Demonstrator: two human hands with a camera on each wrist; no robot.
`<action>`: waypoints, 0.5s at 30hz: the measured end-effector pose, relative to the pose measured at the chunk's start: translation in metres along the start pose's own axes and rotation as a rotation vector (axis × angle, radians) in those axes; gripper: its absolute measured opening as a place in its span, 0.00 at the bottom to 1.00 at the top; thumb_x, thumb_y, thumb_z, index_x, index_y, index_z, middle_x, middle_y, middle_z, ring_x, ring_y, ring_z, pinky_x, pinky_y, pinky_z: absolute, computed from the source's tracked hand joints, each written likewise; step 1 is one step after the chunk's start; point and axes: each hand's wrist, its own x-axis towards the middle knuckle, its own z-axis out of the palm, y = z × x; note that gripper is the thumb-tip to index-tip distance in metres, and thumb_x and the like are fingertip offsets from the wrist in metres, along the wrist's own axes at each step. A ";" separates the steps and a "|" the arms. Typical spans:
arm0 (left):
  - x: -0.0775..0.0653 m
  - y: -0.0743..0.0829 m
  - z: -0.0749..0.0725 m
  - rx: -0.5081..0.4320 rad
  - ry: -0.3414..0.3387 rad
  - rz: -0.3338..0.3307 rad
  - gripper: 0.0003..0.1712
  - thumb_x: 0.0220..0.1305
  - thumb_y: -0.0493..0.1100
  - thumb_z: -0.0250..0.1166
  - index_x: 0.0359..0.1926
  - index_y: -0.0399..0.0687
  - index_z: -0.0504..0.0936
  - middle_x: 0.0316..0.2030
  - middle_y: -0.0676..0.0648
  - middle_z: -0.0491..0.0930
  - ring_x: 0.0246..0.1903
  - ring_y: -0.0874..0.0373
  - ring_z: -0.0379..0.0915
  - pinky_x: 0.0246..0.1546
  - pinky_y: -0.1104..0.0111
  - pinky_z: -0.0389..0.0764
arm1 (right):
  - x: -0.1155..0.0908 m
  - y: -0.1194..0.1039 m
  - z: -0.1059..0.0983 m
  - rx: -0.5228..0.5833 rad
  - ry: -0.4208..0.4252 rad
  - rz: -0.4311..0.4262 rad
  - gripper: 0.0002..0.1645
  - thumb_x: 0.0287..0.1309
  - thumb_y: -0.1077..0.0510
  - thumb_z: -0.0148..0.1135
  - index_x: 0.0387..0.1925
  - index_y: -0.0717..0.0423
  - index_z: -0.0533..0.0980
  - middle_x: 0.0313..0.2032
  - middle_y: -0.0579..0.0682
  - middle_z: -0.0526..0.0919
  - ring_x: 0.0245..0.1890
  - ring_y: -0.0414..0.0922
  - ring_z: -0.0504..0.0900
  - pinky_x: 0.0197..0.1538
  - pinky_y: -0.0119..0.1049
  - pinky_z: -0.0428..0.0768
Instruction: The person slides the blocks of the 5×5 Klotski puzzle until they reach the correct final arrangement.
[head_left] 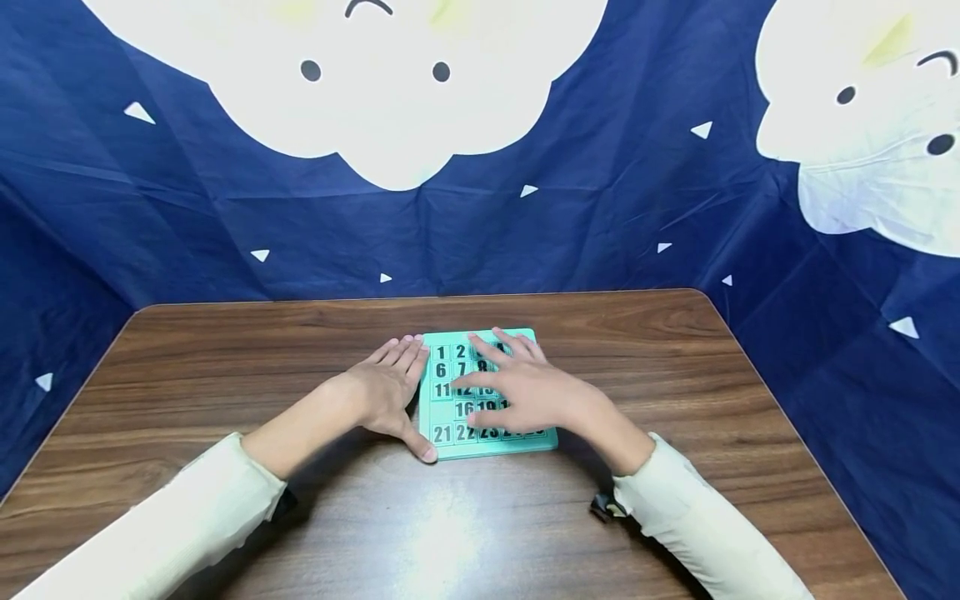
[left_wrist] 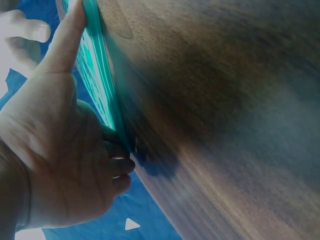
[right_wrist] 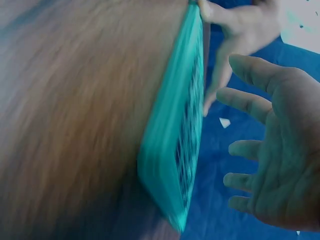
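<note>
A teal sliding number puzzle (head_left: 442, 412) lies flat on the table, its square tiles printed with black numbers. The blank slot shows at the left side, between 11 and 21. My left hand (head_left: 384, 397) rests along the puzzle's left edge with straight fingers, its thumb at the near left corner. In the left wrist view, the fingertips (left_wrist: 122, 167) are beside the teal frame (left_wrist: 106, 75). Over the right part of the puzzle hovers my right hand (head_left: 536, 392), fingers spread, hiding several tiles. The right wrist view shows those fingers (right_wrist: 245, 149) apart from the puzzle's face.
The brown wood-grain table (head_left: 225, 358) has rounded far corners. Behind it and at the sides hangs a dark blue cloth (head_left: 337, 225) with white cloud shapes and small triangles. A bright light reflection lies on the table in front of the puzzle.
</note>
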 end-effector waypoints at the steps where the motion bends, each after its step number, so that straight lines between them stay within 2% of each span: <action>1: 0.000 0.000 0.000 -0.004 0.005 0.004 0.97 0.48 0.93 0.72 0.91 0.30 0.37 0.91 0.28 0.30 0.93 0.33 0.29 0.95 0.44 0.35 | -0.006 0.004 -0.002 0.008 0.013 0.003 0.36 0.80 0.30 0.62 0.83 0.27 0.73 0.94 0.54 0.41 0.93 0.67 0.37 0.91 0.75 0.39; 8: -0.002 -0.002 0.004 0.008 0.041 0.023 0.97 0.47 0.93 0.72 0.91 0.30 0.38 0.91 0.27 0.32 0.93 0.33 0.29 0.95 0.45 0.35 | -0.044 0.028 -0.006 0.009 0.081 0.038 0.35 0.77 0.34 0.68 0.80 0.33 0.77 0.93 0.60 0.47 0.92 0.70 0.41 0.88 0.81 0.42; 15: -0.002 -0.007 0.006 0.050 0.085 0.042 0.97 0.46 0.95 0.69 0.91 0.29 0.41 0.91 0.27 0.35 0.93 0.34 0.32 0.95 0.44 0.36 | -0.063 0.038 -0.001 0.007 0.106 0.081 0.35 0.76 0.37 0.71 0.79 0.36 0.79 0.92 0.61 0.49 0.92 0.71 0.43 0.88 0.81 0.44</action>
